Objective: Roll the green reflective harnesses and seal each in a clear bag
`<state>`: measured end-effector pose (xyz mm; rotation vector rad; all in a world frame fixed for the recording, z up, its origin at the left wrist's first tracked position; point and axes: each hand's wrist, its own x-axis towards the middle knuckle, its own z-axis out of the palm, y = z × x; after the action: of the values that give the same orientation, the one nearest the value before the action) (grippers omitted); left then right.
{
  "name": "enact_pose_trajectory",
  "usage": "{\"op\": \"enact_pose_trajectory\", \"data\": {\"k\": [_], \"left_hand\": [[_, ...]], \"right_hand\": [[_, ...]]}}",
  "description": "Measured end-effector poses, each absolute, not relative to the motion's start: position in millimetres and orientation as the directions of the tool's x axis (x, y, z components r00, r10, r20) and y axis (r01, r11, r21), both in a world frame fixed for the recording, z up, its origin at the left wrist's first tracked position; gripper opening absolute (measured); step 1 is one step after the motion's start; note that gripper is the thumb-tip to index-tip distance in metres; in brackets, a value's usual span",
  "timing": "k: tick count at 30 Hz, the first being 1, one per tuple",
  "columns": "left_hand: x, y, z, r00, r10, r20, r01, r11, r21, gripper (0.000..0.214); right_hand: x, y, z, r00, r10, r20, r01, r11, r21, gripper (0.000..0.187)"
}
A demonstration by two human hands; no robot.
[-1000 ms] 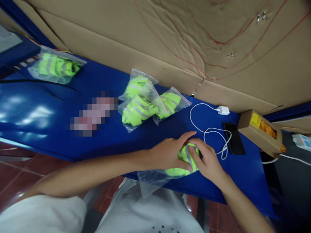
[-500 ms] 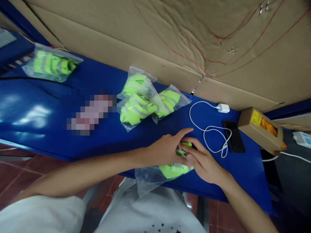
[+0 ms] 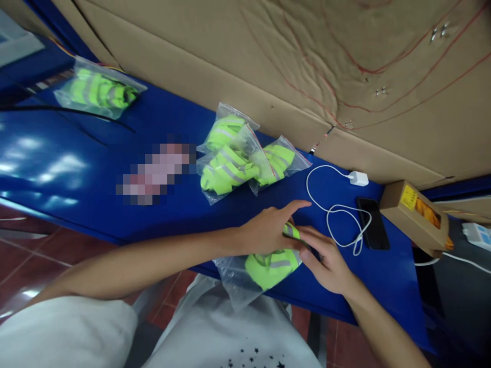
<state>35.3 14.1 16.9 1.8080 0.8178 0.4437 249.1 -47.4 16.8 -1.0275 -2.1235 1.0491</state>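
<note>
My left hand point(image 3: 268, 230) reaches in from the left, its thumb stretched out toward the white cable and its other fingers bent round a folded neon-yellow reflective vest point(image 3: 291, 231). From the right, my right hand point(image 3: 325, 260) grips the edge of the same vest, its fingers meeting those of the left. Below the hands, more neon-yellow fabric with a grey stripe point(image 3: 268, 271) shows. A clear plastic bag point(image 3: 236, 283) lies there too, overhanging the front edge of the table. Whether that fabric is inside the bag I cannot tell. The left fingertips are largely hidden.
Bagged neon-yellow vests point(image 3: 230, 171) lie in a pile on the blue table point(image 3: 161, 214); another bagged vest point(image 3: 102, 92) lies far left. To the right are a white cable point(image 3: 339, 240) with a charger point(image 3: 358, 178), a black phone point(image 3: 373, 225) and a cardboard box point(image 3: 416, 217).
My view has shifted slightly. Between my hands, the vest's upper fold is pressed narrower, and my right fingers have moved along its edge. Both hands stay close together.
</note>
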Motion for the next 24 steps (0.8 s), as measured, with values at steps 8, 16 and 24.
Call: {"op": "enact_pose_trajectory", "data": {"k": [8, 16, 24], "left_hand": [[34.8, 14.8, 24.6, 0.714, 0.688, -0.131, 0.345, -0.183, 0.92, 0.104], [36.4, 14.4, 19.1, 0.777, 0.621, -0.098, 0.251, -0.163, 0.954, 0.106], [38.2, 12.2, 18.2, 0.839, 0.528, -0.132, 0.201, -0.075, 0.977, 0.112]], "right_hand": [[253.4, -52.3, 18.6, -0.31, 0.939, 0.151, 0.505, 0.297, -0.81, 0.05], [247.0, -49.0, 19.7, -0.516, 0.845, 0.142, 0.54, 0.449, -0.712, 0.039], [241.6, -45.9, 22.8, -0.697, 0.716, 0.019, 0.432, 0.442, -0.787, 0.028]]}}
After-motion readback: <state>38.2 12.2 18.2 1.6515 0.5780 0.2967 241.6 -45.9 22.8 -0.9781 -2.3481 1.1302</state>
